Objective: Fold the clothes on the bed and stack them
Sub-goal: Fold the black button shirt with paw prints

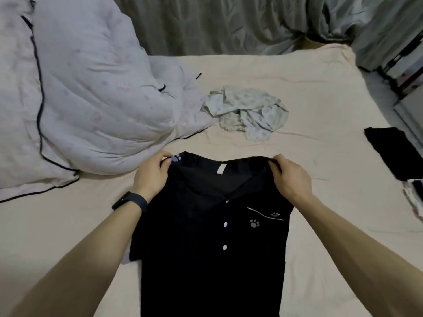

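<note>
A black button-up shirt point(206, 243) with white buttons and paw prints lies front-up on the cream bed sheet point(320, 92), collar pointing away from me. My left hand point(152, 175) pinches its left shoulder by the collar. My right hand point(289, 175) grips the right shoulder. A crumpled pale patterned garment point(249, 113) lies further back in the middle of the bed. At the right edge a folded black garment point(393, 152) rests on the sheet, with a striped piece point(414, 197) just below it.
A bulky white duvet point(80, 99) with dark piping fills the left of the bed. Grey curtains point(217, 24) hang behind the bed. Furniture point(409, 92) stands past the bed's right edge.
</note>
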The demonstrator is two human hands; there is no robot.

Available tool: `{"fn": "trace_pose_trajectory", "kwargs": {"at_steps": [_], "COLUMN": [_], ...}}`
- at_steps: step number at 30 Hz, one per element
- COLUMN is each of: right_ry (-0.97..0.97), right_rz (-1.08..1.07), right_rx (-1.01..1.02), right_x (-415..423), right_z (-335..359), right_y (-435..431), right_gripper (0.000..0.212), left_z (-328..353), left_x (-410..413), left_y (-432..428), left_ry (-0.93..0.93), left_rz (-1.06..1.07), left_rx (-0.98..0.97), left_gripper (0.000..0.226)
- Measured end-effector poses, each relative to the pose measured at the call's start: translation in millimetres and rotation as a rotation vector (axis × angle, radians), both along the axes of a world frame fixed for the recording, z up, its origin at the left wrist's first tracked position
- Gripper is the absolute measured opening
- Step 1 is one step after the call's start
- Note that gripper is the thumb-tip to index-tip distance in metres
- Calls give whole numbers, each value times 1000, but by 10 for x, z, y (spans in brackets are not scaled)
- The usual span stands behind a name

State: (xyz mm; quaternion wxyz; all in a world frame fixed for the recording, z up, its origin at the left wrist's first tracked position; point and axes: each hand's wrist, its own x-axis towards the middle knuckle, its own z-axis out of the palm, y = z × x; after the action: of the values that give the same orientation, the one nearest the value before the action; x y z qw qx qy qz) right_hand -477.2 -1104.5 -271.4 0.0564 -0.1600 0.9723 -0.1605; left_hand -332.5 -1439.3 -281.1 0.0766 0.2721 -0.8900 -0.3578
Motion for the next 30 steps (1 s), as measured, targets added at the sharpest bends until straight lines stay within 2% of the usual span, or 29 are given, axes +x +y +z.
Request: {"fn": "trace_pose_trajectory", "kwargs": {"at_steps": [2, 5, 8, 11, 14, 18, 21, 24, 28, 30], "right_ry": [10, -46, -103, -212, -366, -540, -642, -782, -921, -949], "right_rz": [3, 28, 5, -22, -76, -298, -531, -684, -684, -660], "right_rx": [44, 155, 175, 167, 207, 238, 149, -47, -239, -298], "right_x": [-187, -216, 218, 939, 1716, 2624, 3087, 3355, 3482, 3520], "right_z": [-297, -844, -1360, -1734, -1967, -2079, -2121, -2190, -2288, -2352], "right_y": [-193, -348, -235, 52, 410, 914, 1286, 1575, 1765, 1819], "right_gripper": [31, 51, 52, 50, 52, 60, 66, 68, 61, 48], "left_z": [-322, -875, -1413, -1839, -2106, -2172, -2131, -2121, -2184, -2253], "left_x": [-252, -279, 159, 817, 1501, 2355, 2945, 3353, 3554, 3628], "left_y": [-34, 179, 616, 1057, 1429, 1711, 1854, 1948, 1963, 1977], "left_ry": [-40, -190, -331, -388, -481, -577, -686, -762, -728, -699], "left_rz": [30, 44, -132, -244, -235, -180, -54, 185, 471, 569], "left_rx": [-75, -288, -379, -348, -253, -219, -163, -71, 119, 256], "left_gripper": [25, 46, 52, 53, 56, 58, 66, 72, 93, 82]}}
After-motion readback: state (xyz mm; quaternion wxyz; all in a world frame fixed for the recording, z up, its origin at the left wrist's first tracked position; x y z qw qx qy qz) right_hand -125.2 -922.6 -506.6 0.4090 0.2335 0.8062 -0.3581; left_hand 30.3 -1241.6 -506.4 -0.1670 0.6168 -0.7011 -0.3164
